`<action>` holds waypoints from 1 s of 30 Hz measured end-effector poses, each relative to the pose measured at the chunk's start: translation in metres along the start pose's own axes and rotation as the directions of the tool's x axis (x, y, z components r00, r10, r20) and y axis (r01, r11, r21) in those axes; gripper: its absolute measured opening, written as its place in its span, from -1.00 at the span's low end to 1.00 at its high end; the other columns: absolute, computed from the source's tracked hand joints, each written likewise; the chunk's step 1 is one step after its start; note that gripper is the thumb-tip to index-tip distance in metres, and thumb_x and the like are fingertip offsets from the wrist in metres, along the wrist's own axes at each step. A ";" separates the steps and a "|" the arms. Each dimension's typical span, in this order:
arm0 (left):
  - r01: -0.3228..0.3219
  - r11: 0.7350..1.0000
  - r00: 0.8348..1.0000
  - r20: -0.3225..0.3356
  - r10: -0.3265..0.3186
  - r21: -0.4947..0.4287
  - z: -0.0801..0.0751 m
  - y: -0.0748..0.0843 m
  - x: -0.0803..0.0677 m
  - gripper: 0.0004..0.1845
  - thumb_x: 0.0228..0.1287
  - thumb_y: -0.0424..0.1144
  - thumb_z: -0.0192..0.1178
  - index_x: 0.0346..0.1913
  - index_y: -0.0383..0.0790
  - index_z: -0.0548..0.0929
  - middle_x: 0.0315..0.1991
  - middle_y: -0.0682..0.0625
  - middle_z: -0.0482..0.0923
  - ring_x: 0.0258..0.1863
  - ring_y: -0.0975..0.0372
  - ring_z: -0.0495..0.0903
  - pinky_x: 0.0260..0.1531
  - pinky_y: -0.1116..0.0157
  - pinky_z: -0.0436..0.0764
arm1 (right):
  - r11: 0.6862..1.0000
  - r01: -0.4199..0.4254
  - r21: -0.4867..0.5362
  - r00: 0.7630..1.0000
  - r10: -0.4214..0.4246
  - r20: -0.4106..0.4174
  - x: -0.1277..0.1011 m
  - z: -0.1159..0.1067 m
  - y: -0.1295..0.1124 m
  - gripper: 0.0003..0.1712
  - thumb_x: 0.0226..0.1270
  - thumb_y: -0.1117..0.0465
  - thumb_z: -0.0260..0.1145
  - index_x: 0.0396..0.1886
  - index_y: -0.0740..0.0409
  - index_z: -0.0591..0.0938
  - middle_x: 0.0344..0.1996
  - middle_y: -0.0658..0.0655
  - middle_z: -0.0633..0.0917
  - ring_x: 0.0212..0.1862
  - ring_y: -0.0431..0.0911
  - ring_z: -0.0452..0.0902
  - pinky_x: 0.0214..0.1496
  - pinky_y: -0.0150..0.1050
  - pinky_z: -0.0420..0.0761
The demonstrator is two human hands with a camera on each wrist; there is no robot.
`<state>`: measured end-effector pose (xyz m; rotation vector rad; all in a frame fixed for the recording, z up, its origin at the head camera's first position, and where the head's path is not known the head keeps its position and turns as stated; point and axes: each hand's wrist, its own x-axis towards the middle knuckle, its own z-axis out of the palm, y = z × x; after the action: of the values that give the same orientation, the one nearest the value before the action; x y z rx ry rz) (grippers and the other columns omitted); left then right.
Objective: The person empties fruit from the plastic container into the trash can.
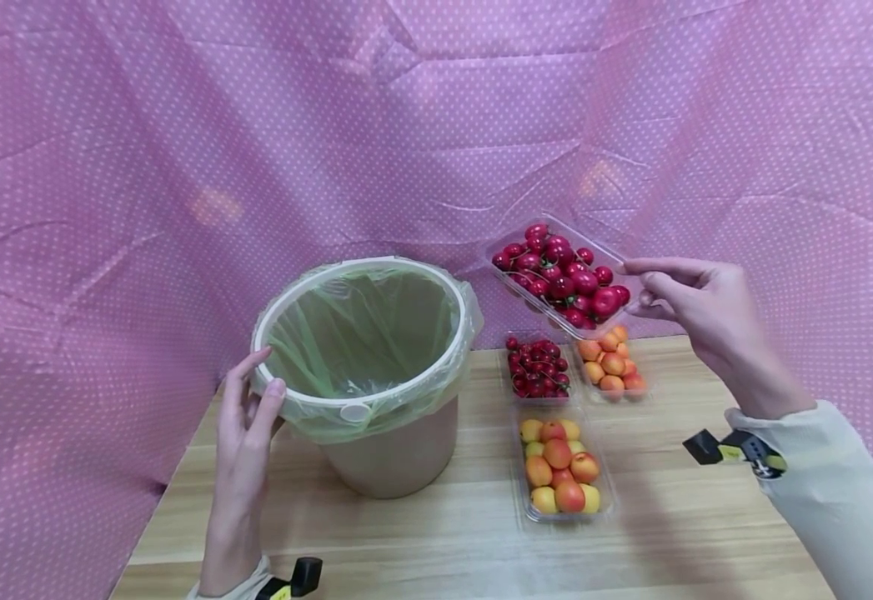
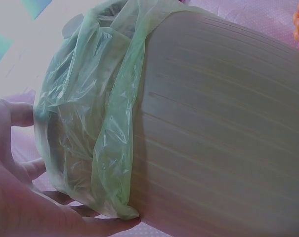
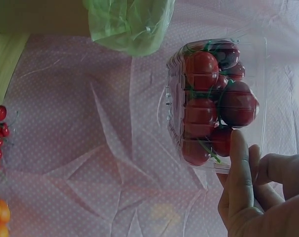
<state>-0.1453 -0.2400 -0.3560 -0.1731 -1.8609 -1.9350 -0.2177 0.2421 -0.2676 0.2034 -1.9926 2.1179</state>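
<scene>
A clear plastic box of dark red cherries (image 1: 559, 275) hangs tilted in the air to the right of the trash bin. My right hand (image 1: 706, 304) pinches its right end between thumb and fingers, as the right wrist view also shows. The grey-beige trash bin (image 1: 398, 458) stands on the table, lined with a thin green plastic bag (image 2: 119, 123) folded over its rim. My left hand (image 1: 244, 425) grips the bin's near left rim through the bag, with fingers and thumb spread around it.
On the wooden table (image 1: 466, 542), right of the bin, sit a box of small red cherries (image 1: 537, 368), a box of orange fruits (image 1: 612, 364) and a box of yellow-red fruits (image 1: 559, 467). Pink dotted cloth (image 1: 436, 150) hangs behind and at both sides.
</scene>
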 end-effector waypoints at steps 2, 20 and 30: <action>0.001 1.000 1.000 -0.002 -0.001 0.000 0.000 0.000 0.000 -0.51 0.59 -0.33 0.03 0.50 -0.19 0.33 0.43 -0.14 0.20 0.26 -0.07 0.40 0.06 0.38 0.60 | 1.000 0.001 0.013 1.000 -0.001 0.003 0.002 0.005 -0.001 -0.76 0.38 0.50 0.29 -0.11 0.25 0.82 -0.23 0.06 0.83 -0.41 -0.16 0.67 -0.22 -0.25 0.73; 0.007 1.000 1.000 -0.016 -0.007 -0.002 0.001 0.002 0.000 -0.51 0.59 -0.31 0.03 0.50 -0.17 0.34 0.43 -0.14 0.22 0.27 -0.06 0.41 0.05 0.40 0.60 | 0.995 0.019 0.096 0.996 -0.027 0.082 0.018 0.044 -0.006 -0.78 0.40 0.51 0.27 -0.16 0.31 0.82 -0.26 0.11 0.81 -0.47 -0.13 0.70 -0.25 -0.26 0.74; 0.016 1.000 1.000 -0.020 -0.016 -0.007 0.003 0.002 0.000 -0.51 0.59 -0.33 0.03 0.50 -0.19 0.34 0.39 -0.21 0.24 0.19 -0.04 0.46 0.02 0.38 0.62 | 0.994 0.023 0.108 0.995 -0.033 0.094 0.027 0.068 -0.007 -0.74 0.36 0.56 0.21 -0.12 0.38 0.79 -0.28 0.13 0.81 -0.48 -0.10 0.72 -0.25 -0.25 0.74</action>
<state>-0.1448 -0.2374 -0.3536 -0.1401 -1.8486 -1.9465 -0.2455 0.1765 -0.2489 0.3545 -1.9167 2.2383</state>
